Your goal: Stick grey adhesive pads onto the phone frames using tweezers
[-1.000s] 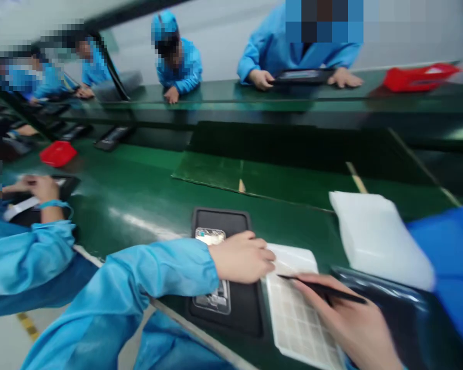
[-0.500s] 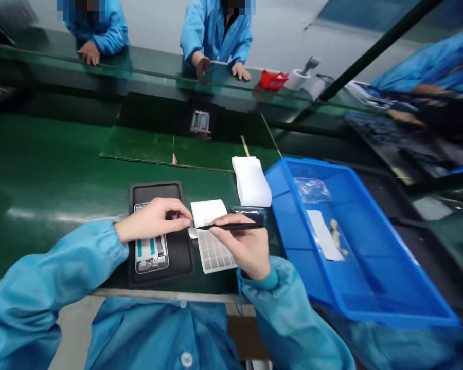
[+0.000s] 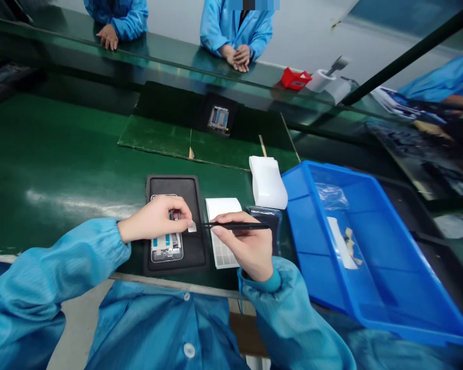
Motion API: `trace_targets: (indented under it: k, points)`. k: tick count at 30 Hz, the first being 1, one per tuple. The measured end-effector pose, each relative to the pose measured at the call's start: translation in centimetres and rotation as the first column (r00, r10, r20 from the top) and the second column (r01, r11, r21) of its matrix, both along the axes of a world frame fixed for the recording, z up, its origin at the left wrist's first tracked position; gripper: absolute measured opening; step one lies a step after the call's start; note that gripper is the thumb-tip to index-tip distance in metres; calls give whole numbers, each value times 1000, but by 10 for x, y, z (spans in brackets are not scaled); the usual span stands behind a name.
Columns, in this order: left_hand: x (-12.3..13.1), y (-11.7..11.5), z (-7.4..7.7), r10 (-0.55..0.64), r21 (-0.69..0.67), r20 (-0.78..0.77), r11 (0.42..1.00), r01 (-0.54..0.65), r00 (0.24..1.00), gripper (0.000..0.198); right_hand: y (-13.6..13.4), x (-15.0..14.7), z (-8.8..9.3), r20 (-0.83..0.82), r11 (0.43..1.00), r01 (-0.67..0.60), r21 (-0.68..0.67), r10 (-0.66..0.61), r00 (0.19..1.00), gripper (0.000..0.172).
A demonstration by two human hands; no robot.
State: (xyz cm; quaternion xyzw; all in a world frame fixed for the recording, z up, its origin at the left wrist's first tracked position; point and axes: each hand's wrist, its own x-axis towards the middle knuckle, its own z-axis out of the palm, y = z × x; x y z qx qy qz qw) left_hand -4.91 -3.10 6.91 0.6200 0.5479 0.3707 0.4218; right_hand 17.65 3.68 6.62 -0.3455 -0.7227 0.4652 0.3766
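Observation:
My left hand pinches a small pale sticker between thumb and fingertips. It hovers over an opened phone body, partly covering it. The phone lies in a black foam tray. In my right hand is a pair of black tweezers, held level and pointing left, with the tip a little right of the sticker. Beneath the right hand lies a white sheet of stickers marked in a grid, its upper part plain. A dark flat pouch is partly hidden behind that hand.
To the right stands a blue bin holding clear plastic and a white strip. White paper lies beside it. Farther back, another phone body rests on a dark tray. Co-workers in blue stand across the green bench.
The sticker, earlier at the tweezers' tip by the sheet, is now in my left fingers, apart from the tip. The view has shifted left. One co-worker's hands have come together.

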Motion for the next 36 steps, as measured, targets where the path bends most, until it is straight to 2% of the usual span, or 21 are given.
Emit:
trace_targets:
  k: [9, 14, 17, 19, 21, 25, 27, 31, 36]
  points:
    - [-4, -6, -2, 36, 11, 11, 999, -36, 999, 7, -5, -10, -2, -5, 1000, -11, -23, 11, 1000, 14]
    - [-9, -5, -6, 45, -1, 20, 999, -45, 999, 12, -5, -15, -5, 30, 999, 39, -3, -38, 999, 14]
    - [-23, -8, -10, 146, -26, -19, 989, -147, 989, 21, -3, -18, -11, 56, 994, 110, 11, -110, 992, 14]
    - [-37, -12, -14, 209, 18, -132, 978, -209, 969, 22, 0, -21, -16, 68, 989, 145, -1, -144, 987, 16]
    - [-53, -19, -18, 176, 90, -285, 984, -157, 942, 18, 3, -25, -21, 78, 988, 153, -32, -150, 986, 18]
    - [-74, -31, -29, -16, 140, -491, 985, 97, 871, 16, 3, -44, -24, 111, 991, 111, -81, -101, 989, 16]
    - [-79, -33, -35, -49, 155, -514, 977, 149, 856, 17, 1, -56, -25, 136, 993, 71, -90, -58, 989, 15]
    - [-80, -34, -44, -75, 177, -469, 968, 177, 880, 17, -4, -73, -31, 153, 992, -1, -124, 20, 988, 14]
    - [-77, -35, -48, -61, 199, -484, 964, 178, 873, 17, -10, -77, -41, 193, 986, -3, -165, 35, 981, 14]
